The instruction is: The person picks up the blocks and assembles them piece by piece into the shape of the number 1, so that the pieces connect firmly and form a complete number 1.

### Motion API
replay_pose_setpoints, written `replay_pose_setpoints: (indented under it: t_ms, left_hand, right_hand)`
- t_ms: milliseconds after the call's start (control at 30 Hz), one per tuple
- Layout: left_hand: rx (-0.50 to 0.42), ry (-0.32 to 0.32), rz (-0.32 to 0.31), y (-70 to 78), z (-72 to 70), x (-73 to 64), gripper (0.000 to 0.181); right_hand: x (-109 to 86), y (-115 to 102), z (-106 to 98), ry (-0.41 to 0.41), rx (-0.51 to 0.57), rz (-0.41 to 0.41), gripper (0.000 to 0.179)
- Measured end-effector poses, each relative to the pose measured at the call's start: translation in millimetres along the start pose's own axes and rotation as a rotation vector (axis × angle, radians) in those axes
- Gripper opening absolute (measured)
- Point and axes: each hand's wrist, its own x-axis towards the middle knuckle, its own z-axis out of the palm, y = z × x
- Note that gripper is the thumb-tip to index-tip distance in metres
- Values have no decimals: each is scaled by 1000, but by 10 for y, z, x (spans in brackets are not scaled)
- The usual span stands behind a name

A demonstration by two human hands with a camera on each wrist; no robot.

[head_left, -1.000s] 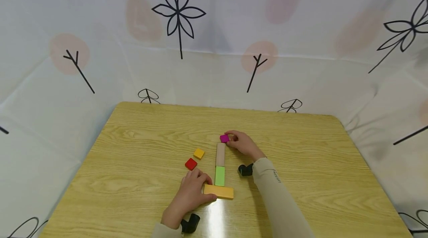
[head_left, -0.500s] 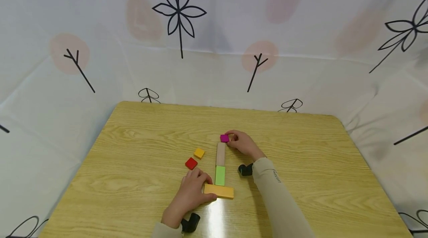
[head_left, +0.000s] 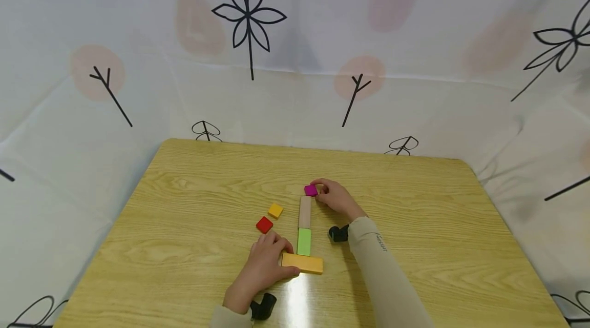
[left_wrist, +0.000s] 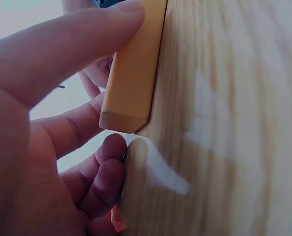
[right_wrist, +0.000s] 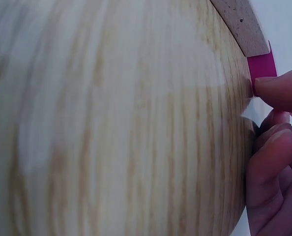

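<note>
Thumb and fingers of my left hand (head_left: 266,261) grip the left part of a long orange-yellow block (head_left: 304,263), which lies flat and crosswise. A light green block (head_left: 303,242) extends from its far side. Beyond the green one, end to end, lies a plain wooden block (head_left: 305,212). At the far end of this row my right hand (head_left: 336,198) pinches a small magenta block (head_left: 311,190) from the right. In the right wrist view the magenta block (right_wrist: 262,68) meets the end of the plain wooden block (right_wrist: 240,24), with the thumb against it.
Left of the row lie a small red block (head_left: 265,224) and a small yellow block (head_left: 275,210). All the pieces are on a wood-grain table (head_left: 193,205). A patterned white cloth (head_left: 286,102) hangs behind the table and along its sides.
Both hands keep their hold on the orange-yellow and magenta blocks. Only a slight shift of the whole head view shows; the blocks stay in the same arrangement.
</note>
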Motion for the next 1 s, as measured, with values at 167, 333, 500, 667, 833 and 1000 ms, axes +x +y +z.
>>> replay_pose_setpoints:
  t_ms: [167, 333, 500, 667, 833, 1000]
  left_hand:
    - [0, -1, 0, 13, -7, -1, 35]
    - [1, -1, 3, 13, -3, -4, 35]
    - [2, 9, 12, 11, -2, -9, 36]
    - [1, 11, 17, 7, 6, -4, 36]
    - [-1, 3, 11, 3, 5, 1, 37]
    - [1, 12, 13, -3, 12, -5, 37]
  right_hand:
    - [0, 11, -7, -11, 5, -3, 41]
    - [3, 32, -13, -25, -13, -36, 43]
    - [19, 59, -11, -22, -43, -49, 42]
    - [31, 80, -3, -13, -54, -20, 39]
    - [37, 87, 5, -17, -53, -26, 38]
    - [45, 88, 9, -20, -58, -30, 39]
